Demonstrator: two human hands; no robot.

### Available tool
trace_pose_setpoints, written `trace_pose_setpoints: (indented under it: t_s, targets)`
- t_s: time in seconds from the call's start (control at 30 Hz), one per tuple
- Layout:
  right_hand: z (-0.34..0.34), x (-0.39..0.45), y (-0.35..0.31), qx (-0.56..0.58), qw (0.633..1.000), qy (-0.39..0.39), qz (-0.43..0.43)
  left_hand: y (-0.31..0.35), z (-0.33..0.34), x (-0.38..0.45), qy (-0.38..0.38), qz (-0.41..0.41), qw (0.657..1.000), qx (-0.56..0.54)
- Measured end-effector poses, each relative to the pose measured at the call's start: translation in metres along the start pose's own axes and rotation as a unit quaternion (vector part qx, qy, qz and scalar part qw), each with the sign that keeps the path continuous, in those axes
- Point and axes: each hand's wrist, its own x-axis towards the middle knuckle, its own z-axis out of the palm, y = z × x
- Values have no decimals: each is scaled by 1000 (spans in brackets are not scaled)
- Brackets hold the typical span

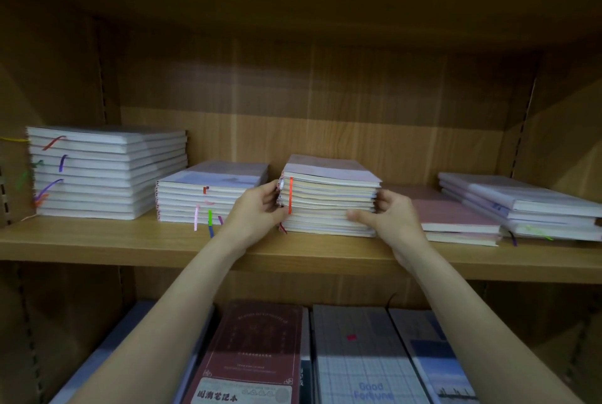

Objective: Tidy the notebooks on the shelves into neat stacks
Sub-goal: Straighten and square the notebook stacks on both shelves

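Note:
A stack of several pale notebooks with an orange ribbon stands in the middle of the wooden shelf. My left hand grips its left side, fingers curled round the spines. My right hand grips its right side, thumb lying along the front edges. Left of it stands a lower stack with coloured ribbons, and a taller stack sits at the far left. To the right lie two pink notebooks and a skewed pile.
On the shelf below lie a dark red notebook, a grey checked one and a blue-toned one. The cabinet's side walls close in the shelf at left and right. A board runs overhead.

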Motion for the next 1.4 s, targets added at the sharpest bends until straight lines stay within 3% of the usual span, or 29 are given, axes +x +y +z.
trace_pose_setpoints:
  t_s: [0.27, 0.63, 0.8, 0.93, 1.27, 1.4]
  targets:
    - [-2, 3, 5, 66, 998, -10, 9, -3, -2, 4, -4, -13, 999, -38]
    - [1, 2, 4, -23, 999, 23, -24, -2, -4, 5, 39, -11, 999, -13]
    - [1, 2, 2, -24, 999, 1, -35, -3, -1, 1, 14, -15, 999, -37]
    - [3, 1, 2, 19, 998, 4, -53, -4, -2, 3, 47, -6, 998, -53]
    - [3, 2, 2, 2, 999, 6, -45, -2, 0, 7, 57, -3, 998, 14]
    - [4, 2, 2, -7, 999, 14, -51, -3, 0, 7, 64, -11, 998, -13]
